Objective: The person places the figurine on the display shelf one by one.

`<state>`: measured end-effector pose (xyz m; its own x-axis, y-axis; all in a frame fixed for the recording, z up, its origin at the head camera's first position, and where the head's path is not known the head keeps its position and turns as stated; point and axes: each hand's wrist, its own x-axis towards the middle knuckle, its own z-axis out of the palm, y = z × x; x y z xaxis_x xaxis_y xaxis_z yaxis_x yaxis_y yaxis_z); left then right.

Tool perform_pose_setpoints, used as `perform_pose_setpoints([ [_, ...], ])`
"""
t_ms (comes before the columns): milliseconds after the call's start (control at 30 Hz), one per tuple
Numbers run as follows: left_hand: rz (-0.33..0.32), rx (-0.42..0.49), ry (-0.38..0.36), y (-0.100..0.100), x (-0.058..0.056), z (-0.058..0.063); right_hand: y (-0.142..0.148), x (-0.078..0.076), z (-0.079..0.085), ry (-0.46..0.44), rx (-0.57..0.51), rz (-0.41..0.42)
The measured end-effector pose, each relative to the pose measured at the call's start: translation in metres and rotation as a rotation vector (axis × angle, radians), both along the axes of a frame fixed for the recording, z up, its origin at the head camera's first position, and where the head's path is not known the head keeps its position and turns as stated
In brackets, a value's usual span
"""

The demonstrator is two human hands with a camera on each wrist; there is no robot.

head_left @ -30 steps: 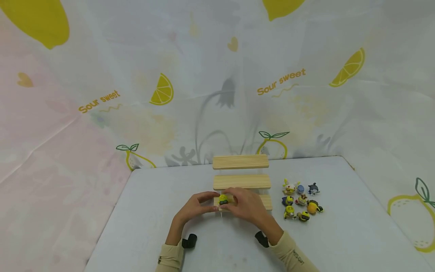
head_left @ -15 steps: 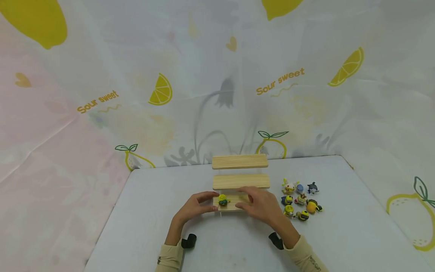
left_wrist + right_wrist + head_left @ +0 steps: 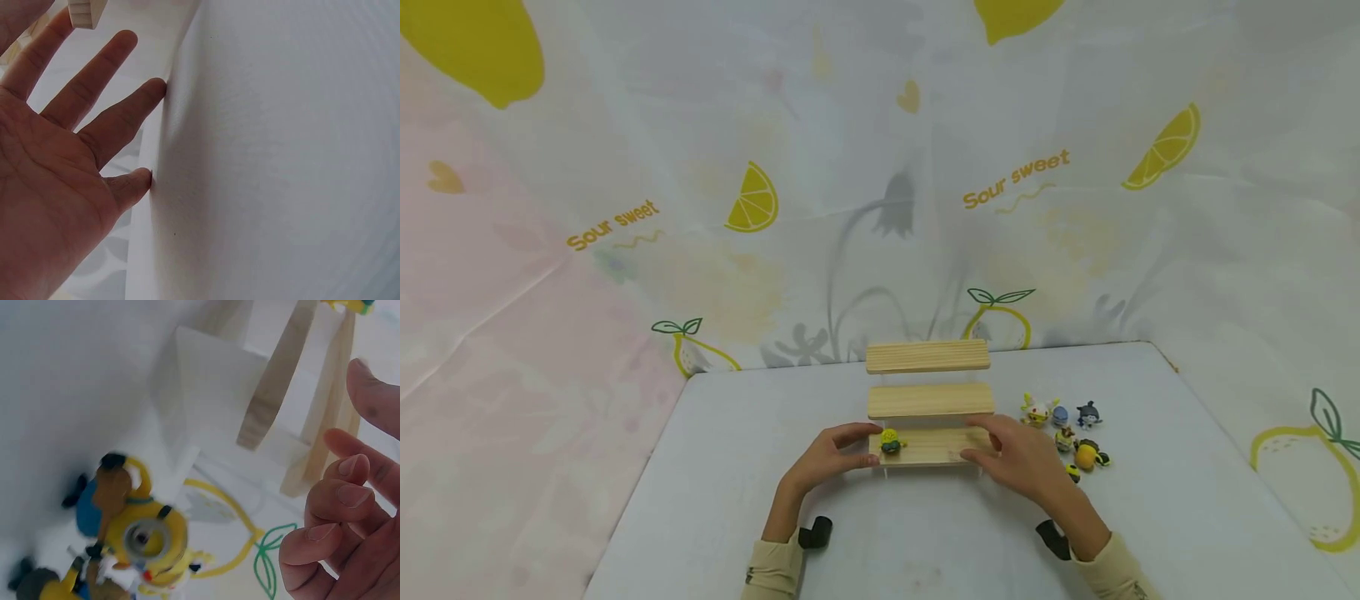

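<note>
A yellow and dark green figurine (image 3: 890,442) stands on the left part of the lowest wooden shelf (image 3: 936,447). My left hand (image 3: 827,457) holds that shelf's left end, thumb at the front edge and index finger at the back. In the left wrist view its other fingers (image 3: 125,115) are spread, the lowest ones against the white table. My right hand (image 3: 1022,458) is over the shelf's right end, thumb and index finger apart with nothing between them. In the right wrist view its remaining fingers are loosely bent.
Two higher wooden shelves, the middle one (image 3: 931,401) and the top one (image 3: 928,357), rise behind. Several figurines stand to the right, among them a grey one (image 3: 1087,414) and an orange one (image 3: 1086,455); my right hand hides some. A lemon-print cloth (image 3: 820,275) hangs behind the table.
My right hand has let go of the yellow figurine and moved right along the lowest shelf to its right end. My left hand has stayed at the left end.
</note>
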<state>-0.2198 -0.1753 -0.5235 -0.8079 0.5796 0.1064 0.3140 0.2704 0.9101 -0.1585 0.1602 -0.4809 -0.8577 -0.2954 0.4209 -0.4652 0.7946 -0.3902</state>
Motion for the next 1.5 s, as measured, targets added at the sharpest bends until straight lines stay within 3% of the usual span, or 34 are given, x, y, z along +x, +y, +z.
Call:
perform_pose_setpoints([
  [133,-0.001,0.004,-0.002,-0.002,-0.005,-0.012,0.014,0.006,0.000,-0.028,0.023,-0.061],
  [533,-0.015,0.007,0.014,-0.003,-0.006,-0.012,0.046,0.023,0.005,0.024,0.070,-0.181],
  [967,-0.013,0.010,-0.001,-0.004,-0.004,-0.012,0.077,0.036,0.000,-0.123,0.109,-0.283],
  [1133,-0.007,0.006,-0.003,-0.005,-0.004,-0.011,0.084,0.038,-0.001,-0.218,0.088,-0.318],
  [1500,-0.013,0.012,0.009,-0.005,-0.005,-0.012,0.092,0.038,-0.004,-0.312,0.112,-0.381],
])
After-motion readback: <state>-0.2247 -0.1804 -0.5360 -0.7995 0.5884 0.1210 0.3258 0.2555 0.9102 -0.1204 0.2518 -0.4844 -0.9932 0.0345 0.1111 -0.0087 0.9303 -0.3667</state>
